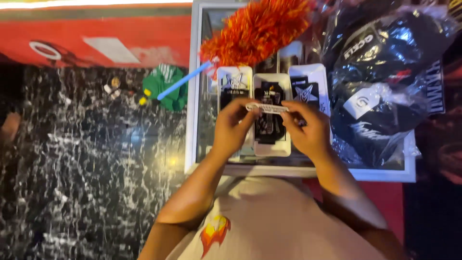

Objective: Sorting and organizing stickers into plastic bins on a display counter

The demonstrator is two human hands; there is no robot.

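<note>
Both hands meet over the middle of a white-framed glass surface (195, 96) and share one thing: a small, flat, pale strip (267, 107), held level between them. The left hand (234, 126) pinches the strip's left end with its fingers curled in, and the right hand (308, 127) grips the right end the same way. Just beneath the strip lie three white packages with black prints (272, 130), side by side on the glass. Farther off, an orange and red duster (257, 29) with a blue handle lies across the far left part of the surface. To the right sit black items in clear plastic bags (385, 82). On the dark marbled floor (86, 159) to the left lies a green cloth (168, 84).
</note>
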